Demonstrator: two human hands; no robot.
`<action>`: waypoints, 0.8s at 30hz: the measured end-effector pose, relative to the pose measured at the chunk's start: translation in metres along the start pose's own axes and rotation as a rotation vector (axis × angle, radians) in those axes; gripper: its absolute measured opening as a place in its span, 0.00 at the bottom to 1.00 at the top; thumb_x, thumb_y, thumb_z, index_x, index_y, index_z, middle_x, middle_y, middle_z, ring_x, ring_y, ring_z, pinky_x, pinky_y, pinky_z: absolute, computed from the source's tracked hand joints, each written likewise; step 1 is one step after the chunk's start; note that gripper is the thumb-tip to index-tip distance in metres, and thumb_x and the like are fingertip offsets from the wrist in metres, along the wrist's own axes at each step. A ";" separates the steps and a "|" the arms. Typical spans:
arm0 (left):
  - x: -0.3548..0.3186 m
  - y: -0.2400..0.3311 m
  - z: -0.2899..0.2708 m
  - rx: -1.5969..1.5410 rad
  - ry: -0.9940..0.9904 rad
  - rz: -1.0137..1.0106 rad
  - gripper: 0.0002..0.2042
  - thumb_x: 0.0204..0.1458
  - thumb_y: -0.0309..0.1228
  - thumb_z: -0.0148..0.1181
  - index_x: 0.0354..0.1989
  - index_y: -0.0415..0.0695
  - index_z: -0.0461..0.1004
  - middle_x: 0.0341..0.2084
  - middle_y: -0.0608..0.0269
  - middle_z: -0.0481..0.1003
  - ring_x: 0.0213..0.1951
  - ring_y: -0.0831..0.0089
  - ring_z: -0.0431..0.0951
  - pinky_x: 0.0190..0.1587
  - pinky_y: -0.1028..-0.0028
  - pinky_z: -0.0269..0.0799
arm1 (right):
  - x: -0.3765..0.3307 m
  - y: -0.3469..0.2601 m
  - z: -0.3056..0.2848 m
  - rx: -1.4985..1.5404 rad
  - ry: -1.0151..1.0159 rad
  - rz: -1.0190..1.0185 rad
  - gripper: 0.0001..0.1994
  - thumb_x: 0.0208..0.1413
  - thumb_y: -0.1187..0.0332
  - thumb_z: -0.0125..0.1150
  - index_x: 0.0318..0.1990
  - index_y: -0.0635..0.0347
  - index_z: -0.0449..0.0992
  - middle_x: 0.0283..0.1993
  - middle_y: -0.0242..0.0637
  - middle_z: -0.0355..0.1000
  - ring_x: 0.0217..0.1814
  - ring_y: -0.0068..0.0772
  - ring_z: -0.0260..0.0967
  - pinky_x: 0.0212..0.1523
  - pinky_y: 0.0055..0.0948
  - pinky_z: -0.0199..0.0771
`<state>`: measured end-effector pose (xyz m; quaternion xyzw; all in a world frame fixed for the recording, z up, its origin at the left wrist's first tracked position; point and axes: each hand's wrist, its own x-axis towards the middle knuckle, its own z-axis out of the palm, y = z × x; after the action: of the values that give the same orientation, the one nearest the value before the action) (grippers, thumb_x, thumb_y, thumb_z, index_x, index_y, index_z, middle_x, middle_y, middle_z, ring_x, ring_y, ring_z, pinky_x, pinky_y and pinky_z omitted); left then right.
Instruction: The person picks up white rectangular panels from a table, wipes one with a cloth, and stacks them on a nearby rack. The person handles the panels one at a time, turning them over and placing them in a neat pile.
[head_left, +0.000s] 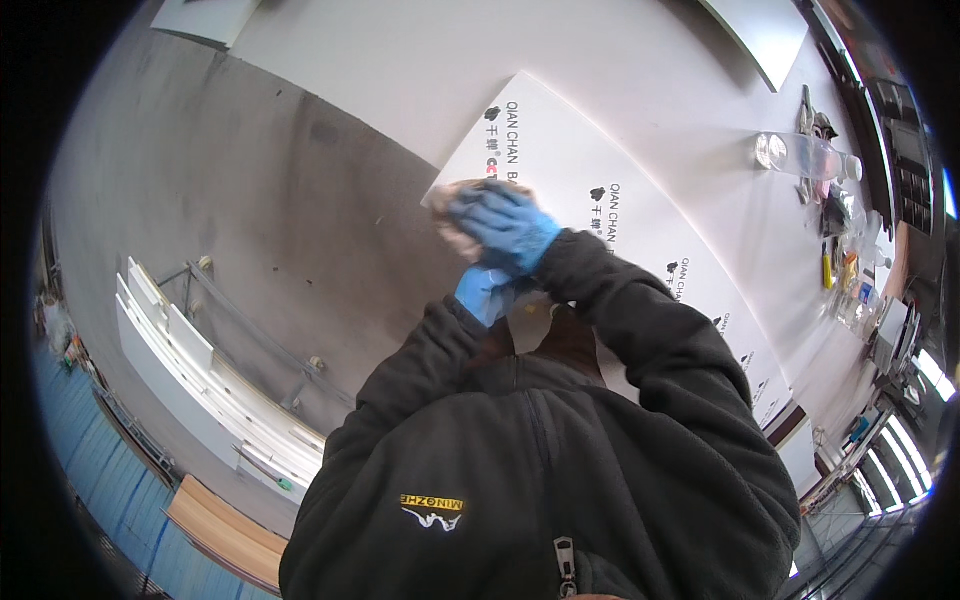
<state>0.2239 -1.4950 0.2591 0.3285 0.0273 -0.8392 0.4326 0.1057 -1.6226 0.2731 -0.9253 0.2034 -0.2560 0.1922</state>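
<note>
Both my hands wear blue gloves and are close together at the near left edge of a long white board (560, 150) covered with printed protective film. My right hand (505, 225) is closed over a crumpled beige cloth (455, 240), blurred by motion, at the board's left corner. Just below it is my left hand (483, 292), beside the cloth and partly covered by the right hand. Its fingers are hidden, so I cannot see what they hold.
A white tabletop (370, 70) lies under the board. On its right stand a clear plastic bottle (805, 157) and a yellow-handled tool (827, 265) among clutter. White panels (200, 370) rest on a metal rack at the left, near a wood-coloured board (225, 530). Grey floor lies between.
</note>
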 end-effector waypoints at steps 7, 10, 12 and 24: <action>0.006 -0.001 0.014 -0.380 -0.002 0.025 0.39 0.64 0.58 0.41 0.71 0.36 0.50 0.68 0.45 0.56 0.68 0.46 0.57 0.69 0.50 0.54 | 0.030 0.089 -0.030 -0.568 0.078 0.498 0.25 0.59 0.55 0.52 0.60 0.61 0.70 0.65 0.44 0.66 0.70 0.49 0.57 0.73 0.49 0.46; 0.005 -0.001 0.015 -0.455 0.004 -0.033 0.48 0.58 0.70 0.33 0.73 0.38 0.45 0.72 0.47 0.50 0.71 0.47 0.50 0.71 0.51 0.49 | 0.055 0.056 0.014 -0.275 0.226 0.387 0.23 0.51 0.61 0.62 0.54 0.57 0.74 0.51 0.37 0.73 0.54 0.41 0.68 0.57 0.45 0.70; 0.003 -0.002 0.017 -0.484 -0.060 -0.001 0.54 0.51 0.76 0.34 0.73 0.40 0.47 0.71 0.49 0.51 0.70 0.50 0.54 0.71 0.53 0.51 | 0.048 0.019 0.034 -0.352 0.146 0.131 0.26 0.45 0.61 0.65 0.55 0.55 0.75 0.56 0.36 0.72 0.61 0.42 0.66 0.68 0.46 0.60; 0.002 -0.005 0.016 -0.478 0.025 0.004 0.66 0.42 0.81 0.42 0.73 0.33 0.33 0.73 0.39 0.38 0.73 0.41 0.39 0.74 0.45 0.34 | -0.249 -0.089 -0.102 -0.206 -0.044 0.319 0.20 0.47 0.70 0.62 0.50 0.64 0.77 0.59 0.49 0.72 0.64 0.48 0.68 0.67 0.53 0.62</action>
<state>0.2109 -1.4983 0.2690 0.2269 0.2299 -0.8040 0.4993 -0.1218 -1.4547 0.2972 -0.9015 0.3683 -0.1798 0.1388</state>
